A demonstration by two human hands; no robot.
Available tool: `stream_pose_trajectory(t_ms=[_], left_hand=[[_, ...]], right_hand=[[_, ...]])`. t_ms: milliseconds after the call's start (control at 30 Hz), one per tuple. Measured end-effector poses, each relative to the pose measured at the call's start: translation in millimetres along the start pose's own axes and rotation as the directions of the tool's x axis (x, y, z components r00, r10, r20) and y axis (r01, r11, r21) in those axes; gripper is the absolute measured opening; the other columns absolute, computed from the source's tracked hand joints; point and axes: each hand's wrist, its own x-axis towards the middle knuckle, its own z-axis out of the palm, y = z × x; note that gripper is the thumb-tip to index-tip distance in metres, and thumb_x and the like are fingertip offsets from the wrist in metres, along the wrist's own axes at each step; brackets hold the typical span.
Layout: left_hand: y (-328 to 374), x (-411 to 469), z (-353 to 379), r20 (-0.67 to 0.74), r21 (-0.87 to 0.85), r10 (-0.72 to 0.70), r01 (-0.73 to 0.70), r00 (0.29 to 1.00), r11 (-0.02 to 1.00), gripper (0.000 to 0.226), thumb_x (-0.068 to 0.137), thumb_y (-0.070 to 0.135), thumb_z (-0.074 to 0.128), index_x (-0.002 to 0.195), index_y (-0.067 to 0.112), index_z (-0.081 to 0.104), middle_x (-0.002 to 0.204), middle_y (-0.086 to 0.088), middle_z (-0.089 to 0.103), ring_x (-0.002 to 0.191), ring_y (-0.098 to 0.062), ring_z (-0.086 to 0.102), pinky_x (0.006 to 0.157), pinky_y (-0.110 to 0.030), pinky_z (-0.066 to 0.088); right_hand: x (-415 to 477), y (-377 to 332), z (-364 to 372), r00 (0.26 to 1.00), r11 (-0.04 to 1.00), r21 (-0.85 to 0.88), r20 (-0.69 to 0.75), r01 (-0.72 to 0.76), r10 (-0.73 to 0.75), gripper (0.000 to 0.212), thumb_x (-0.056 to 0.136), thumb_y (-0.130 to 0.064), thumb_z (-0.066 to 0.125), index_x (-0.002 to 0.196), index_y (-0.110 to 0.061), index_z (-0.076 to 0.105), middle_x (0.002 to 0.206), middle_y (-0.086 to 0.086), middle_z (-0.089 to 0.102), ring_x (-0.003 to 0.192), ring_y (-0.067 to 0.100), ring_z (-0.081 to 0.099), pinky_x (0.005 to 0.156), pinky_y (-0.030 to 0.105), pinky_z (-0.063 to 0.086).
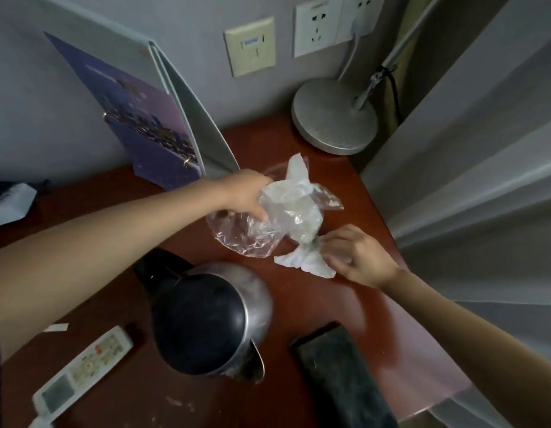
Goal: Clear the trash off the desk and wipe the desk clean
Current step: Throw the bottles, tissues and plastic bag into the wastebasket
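On the red-brown desk (314,304) my left hand (243,193) grips a crumpled clear plastic bag (252,236) with white paper (294,177) bunched in it. My right hand (357,257) pinches a crumpled white tissue (302,262) that lies on the desk just right of the bag, touching its lower tip. A dark folded cloth (339,378) lies near the desk's front edge.
A steel kettle with a black lid (203,319) stands in front of the bag. A white remote (82,369) lies at the front left. A purple binder (144,125) leans on the wall, a round lamp base (333,118) sits at the back right, a curtain (484,180) hangs right.
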Motion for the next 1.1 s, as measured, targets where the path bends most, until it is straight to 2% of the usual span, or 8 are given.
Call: stream_pose_trajectory(t_ms=[67,167,300,433,633,733,933,1100], left_hand=[[-1,-7,-4,0.045,-0.151,-0.075,0.081,0.996,0.985,0.037,0.076,0.023,0.076,0.106,0.007,0.06,0.078,-0.005,0.061,0.037,-0.005,0.054,0.036,-0.018,0.041],[-4,-21,-13,0.034,-0.218,-0.149,0.153,0.988,0.964,0.035,0.078,0.026,0.074,0.098,0.003,0.056,0.068,-0.006,0.054,0.035,-0.013,0.055,0.029,-0.019,0.035],[-11,-39,-17,-0.024,-0.283,-0.125,0.113,0.992,0.953,0.027,0.078,0.022,0.074,0.093,0.009,0.055,0.073,-0.004,0.058,0.038,-0.009,0.056,0.029,-0.019,0.037],[-18,-41,-3,-0.031,-0.334,-0.076,0.061,0.997,0.941,0.025,0.076,0.019,0.075,0.094,0.009,0.06,0.076,-0.009,0.067,0.055,-0.025,0.062,0.054,-0.045,0.054],[-21,-46,6,-0.057,-0.421,-0.034,0.006,0.998,0.907,0.023,0.075,0.008,0.076,0.083,0.016,0.056,0.045,0.009,0.06,0.04,-0.01,0.053,0.043,-0.024,0.045],[-17,-51,3,-0.081,-0.469,0.016,-0.052,0.997,0.882,0.041,0.075,0.013,0.077,0.104,0.021,0.049,0.063,0.004,0.066,0.044,-0.011,0.057,0.045,-0.031,0.049],[6,-62,-23,-0.225,-0.498,0.071,-0.177,0.972,0.849,0.053,0.085,0.03,0.065,0.131,0.028,0.039,0.088,0.011,0.05,0.064,-0.002,0.058,0.059,-0.027,0.054],[9,-68,-34,-0.241,-0.35,0.119,-0.201,0.963,0.915,0.029,0.089,0.033,0.057,0.118,0.034,0.055,0.11,0.006,0.05,0.073,-0.003,0.058,0.063,-0.03,0.055]], right_hand=[[5,-7,-8,0.981,0.985,0.124,-0.139,-0.12,0.137,0.028,0.086,-0.034,0.048,0.083,-0.015,0.069,0.09,-0.005,0.066,0.089,0.015,0.058,0.081,0.034,0.045],[24,-20,-16,0.902,0.921,0.261,-0.245,-0.291,0.355,0.035,0.083,-0.045,0.045,0.099,-0.02,0.063,0.102,-0.01,0.055,0.1,0.015,0.049,0.089,0.016,0.031],[58,-37,-12,0.916,0.82,0.429,0.042,-0.378,0.399,0.084,0.067,-0.066,0.058,0.139,-0.042,0.023,0.147,0.0,0.024,0.136,0.019,0.021,0.108,0.028,0.017],[97,-68,-2,0.93,0.674,0.65,0.159,-0.351,0.331,0.084,0.064,-0.062,0.069,0.133,-0.046,0.024,0.139,-0.001,0.029,0.133,0.021,0.027,0.109,0.041,0.03],[113,-64,1,0.849,0.621,0.636,0.104,-0.458,0.518,0.039,0.074,-0.03,0.077,0.105,-0.017,0.058,0.099,0.004,0.062,0.093,0.021,0.06,0.087,0.046,0.051],[105,-70,-9,0.832,0.62,0.634,0.068,-0.463,0.551,0.024,0.073,-0.015,0.078,0.092,-0.007,0.063,0.087,0.012,0.064,0.079,0.027,0.059,0.08,0.05,0.051],[87,-67,-69,0.772,0.763,0.396,-0.179,-0.511,0.61,0.009,0.078,-0.009,0.064,0.071,-0.012,0.061,0.066,-0.002,0.059,0.065,0.013,0.054,0.062,0.029,0.044],[51,-67,-93,0.698,0.706,0.181,-0.115,-0.685,0.707,0.021,0.081,-0.028,0.065,0.097,-0.014,0.066,0.091,0.003,0.064,0.078,0.019,0.057,0.067,0.029,0.047]])
